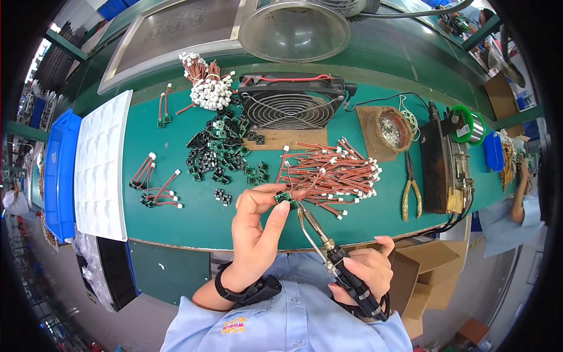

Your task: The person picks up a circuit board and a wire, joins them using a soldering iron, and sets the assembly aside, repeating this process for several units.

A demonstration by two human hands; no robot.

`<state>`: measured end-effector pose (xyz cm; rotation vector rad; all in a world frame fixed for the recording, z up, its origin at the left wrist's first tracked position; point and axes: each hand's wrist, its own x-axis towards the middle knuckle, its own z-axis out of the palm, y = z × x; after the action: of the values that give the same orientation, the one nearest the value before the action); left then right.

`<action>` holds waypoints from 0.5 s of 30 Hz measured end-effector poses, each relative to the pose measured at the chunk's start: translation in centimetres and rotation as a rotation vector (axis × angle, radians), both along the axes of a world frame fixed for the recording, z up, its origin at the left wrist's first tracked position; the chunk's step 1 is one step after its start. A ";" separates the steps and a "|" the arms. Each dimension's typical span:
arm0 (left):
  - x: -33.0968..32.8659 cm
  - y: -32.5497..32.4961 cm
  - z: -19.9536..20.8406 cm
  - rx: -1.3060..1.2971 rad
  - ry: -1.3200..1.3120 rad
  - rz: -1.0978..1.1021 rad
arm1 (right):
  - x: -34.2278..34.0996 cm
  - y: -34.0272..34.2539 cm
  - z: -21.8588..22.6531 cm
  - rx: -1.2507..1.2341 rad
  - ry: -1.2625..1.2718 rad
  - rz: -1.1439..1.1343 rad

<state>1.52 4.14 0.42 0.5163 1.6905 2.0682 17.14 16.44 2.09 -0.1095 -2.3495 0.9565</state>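
Fan [293, 111]: stood on the far middle of the workbench [167, 226].
Component heap [220, 146]: lay to the fan's near left.
Connector bundle [211, 94]: lay behind the component heap.
Wire heap [334, 173]: lay before the fan, right of the component heap.
Pliers [410, 190]: lay right of the wire heap.
Compartment tray [102, 170]: lay left, beside a bin [60, 173].
Left hand [257, 222]: held a circuit board [282, 198].
Right hand [370, 271]: held a soldering iron [354, 286], right and near.

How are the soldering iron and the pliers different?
The soldering iron is in the right hand, while the pliers lie on the green tabletop. The soldering iron has one black handle; the pliers have two yellowish handles, spread apart. Both are tools with narrow front ends.
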 end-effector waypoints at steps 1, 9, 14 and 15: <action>0.1 0.1 0.1 0.010 -0.016 0.001 | 0.0 0.0 -0.1 0.019 0.011 -0.001; -0.1 -0.2 -0.3 -0.064 0.105 -0.036 | 0.2 0.0 -0.1 0.008 0.009 -0.002; 0.4 0.1 -0.1 -0.003 -0.006 0.026 | 0.3 0.1 -0.1 0.002 0.018 -0.002; 0.4 0.1 -0.1 -0.004 -0.005 0.025 | 0.3 0.1 -0.1 0.000 0.014 0.000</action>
<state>1.92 4.26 0.33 0.4909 1.7057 2.0818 17.43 16.56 2.02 -0.1022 -2.3362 0.9545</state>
